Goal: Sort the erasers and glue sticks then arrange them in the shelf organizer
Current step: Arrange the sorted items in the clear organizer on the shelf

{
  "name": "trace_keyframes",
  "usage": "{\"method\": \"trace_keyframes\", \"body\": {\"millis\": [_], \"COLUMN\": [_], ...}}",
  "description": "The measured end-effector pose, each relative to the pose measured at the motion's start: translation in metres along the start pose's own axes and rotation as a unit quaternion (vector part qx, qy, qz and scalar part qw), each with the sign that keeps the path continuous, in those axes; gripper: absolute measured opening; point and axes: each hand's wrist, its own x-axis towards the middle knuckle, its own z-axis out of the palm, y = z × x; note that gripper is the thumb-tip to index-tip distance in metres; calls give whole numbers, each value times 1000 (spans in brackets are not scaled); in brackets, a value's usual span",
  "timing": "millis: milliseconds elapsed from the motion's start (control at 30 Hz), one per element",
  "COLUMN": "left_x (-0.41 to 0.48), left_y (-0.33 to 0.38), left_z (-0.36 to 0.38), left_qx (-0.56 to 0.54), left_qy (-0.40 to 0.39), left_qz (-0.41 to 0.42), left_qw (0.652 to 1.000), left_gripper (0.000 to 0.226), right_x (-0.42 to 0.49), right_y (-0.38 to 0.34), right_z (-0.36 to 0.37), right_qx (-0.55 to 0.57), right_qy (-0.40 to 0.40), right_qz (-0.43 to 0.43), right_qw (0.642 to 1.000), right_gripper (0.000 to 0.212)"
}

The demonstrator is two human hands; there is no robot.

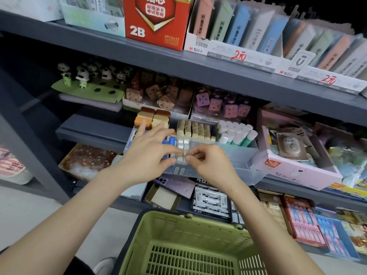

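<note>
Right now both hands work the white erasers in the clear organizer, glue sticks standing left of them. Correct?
No: the head view shows the glue sticks standing right of the white erasers, not left. The left hand and right hand are both on those erasers in the clear organizer.

A green basket (188, 227) sits below; a red 2B box (156, 22) stands above.

Light comes from above and in front, bright on the basket (168, 221). Under the top shelf (218, 76) it's dim, far left sunk in shadow. White erasers (183, 144) wash out, edges lost. Shelf lines bow toward the corners; the right side smears soft.
</note>
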Motion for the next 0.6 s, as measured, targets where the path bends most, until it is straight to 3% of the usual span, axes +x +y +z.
{"method": "trace_keyframes", "body": {"millis": [100, 200, 267, 333, 400, 500, 600], "left_x": [-12, -35, -56, -81, -110, -155, -190], "left_y": [4, 8, 11, 14, 17, 19, 18], "left_z": [-3, 3, 16, 37, 67, 111, 141], "left_qx": [3, 5, 0, -7, -9, -9, -3], "left_qy": [37, 94, 120, 120, 94, 21, -23], "left_qz": [19, 55, 68, 70, 54, -14, -67], "left_qw": [999, 994, 990, 990, 994, 1000, 997], "left_gripper": [33, 25, 21, 19, 16, 23, 35], "right_x": [-20, -62, -96, -129, -160, -203, -238], "right_y": [-1, 10, 31, 62, 101, 161, 202], "right_z": [-6, -5, 14, 50, 96, 163, 205], "right_qx": [-30, 31, 64, 77, 37, -20, -27], "right_qy": [110, 250, 258, 152, -49, -281, -358], "right_qz": [-51, -117, -112, -33, 92, 230, 306], "right_qw": [992, 961, 957, 985, 994, 932, 882], "right_gripper": [13, 15, 16, 12, 23, 50, 73]}}
